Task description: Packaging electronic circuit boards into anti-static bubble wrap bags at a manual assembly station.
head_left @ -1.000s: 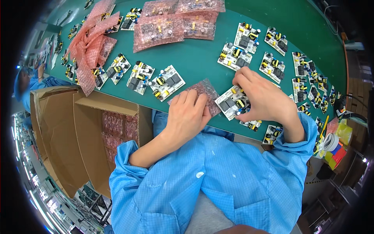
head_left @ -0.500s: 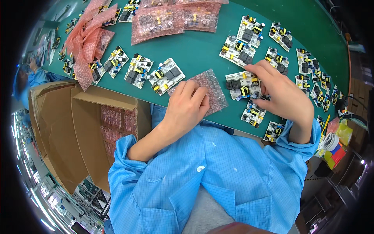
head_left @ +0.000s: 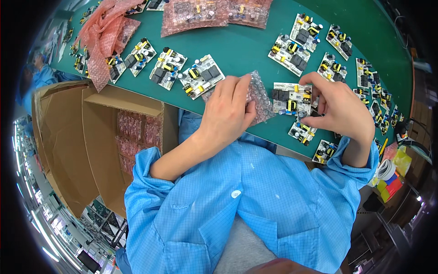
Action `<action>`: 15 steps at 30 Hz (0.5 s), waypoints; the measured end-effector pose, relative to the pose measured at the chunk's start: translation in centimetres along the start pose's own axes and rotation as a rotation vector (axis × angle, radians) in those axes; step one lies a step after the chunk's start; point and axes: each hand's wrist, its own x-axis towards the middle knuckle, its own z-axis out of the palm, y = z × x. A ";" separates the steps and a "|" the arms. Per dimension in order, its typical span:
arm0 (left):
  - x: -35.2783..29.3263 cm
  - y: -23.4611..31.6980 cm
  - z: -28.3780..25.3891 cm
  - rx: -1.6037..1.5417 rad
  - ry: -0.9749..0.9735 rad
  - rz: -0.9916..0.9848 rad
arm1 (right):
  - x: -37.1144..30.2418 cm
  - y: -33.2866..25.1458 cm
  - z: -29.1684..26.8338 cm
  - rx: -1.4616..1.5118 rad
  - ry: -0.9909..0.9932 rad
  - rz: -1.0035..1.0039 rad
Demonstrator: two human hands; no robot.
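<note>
My left hand [head_left: 228,102] is closed on a clear bubble-wrap bag [head_left: 261,98] at the table's near edge, its fingers covering much of it. To the right, my right hand [head_left: 340,107] grips a circuit board [head_left: 288,97] by its right side, thumb and fingers on opposite edges. That board carries black blocks, yellow parts and small cylinders. Its left edge sits right beside the bag's right edge; I cannot tell whether they touch. Another circuit board [head_left: 200,75] lies just left of my left hand, and one more [head_left: 302,132] lies partly under the held board.
Several boards [head_left: 376,98] spread over the right of the green table [head_left: 242,50]. Filled pink bubble-wrap bags [head_left: 196,16] lie at the back, and loose pink bubble wrap [head_left: 102,43] at the left. An open cardboard box [head_left: 100,137] with wrapped packs stands below the table's near edge.
My left hand and the bag have come closer to the held board, which has turned slightly and now lies more level. The whole view has shifted a little.
</note>
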 end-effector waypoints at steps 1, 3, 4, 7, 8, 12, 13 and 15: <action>0.1 0.0 0.0 -0.014 0.033 -0.019 | 0.1 -0.2 -0.2 0.053 -0.039 0.045; 0.2 0.0 -0.4 -0.030 0.065 -0.036 | 0.2 -0.1 -0.2 0.106 -0.077 0.092; 0.1 0.1 -0.9 -0.071 -0.037 -0.107 | 0.2 0.2 -0.1 0.123 -0.080 0.061; 0.0 0.3 -1.7 -0.050 -0.192 -0.161 | 0.3 0.6 0.0 0.157 -0.095 0.004; -0.1 0.3 -1.9 0.009 -0.248 -0.140 | 0.4 0.6 0.0 0.176 -0.106 -0.019; 1.4 1.4 -4.9 0.311 -0.085 0.116 | 0.3 0.7 0.2 0.221 -0.070 -0.072; 1.5 2.1 -5.7 0.346 0.098 0.221 | 0.4 0.7 0.3 0.217 -0.061 -0.094; 1.7 3.3 -6.2 0.336 0.319 0.350 | 0.5 0.5 0.3 0.264 -0.047 -0.108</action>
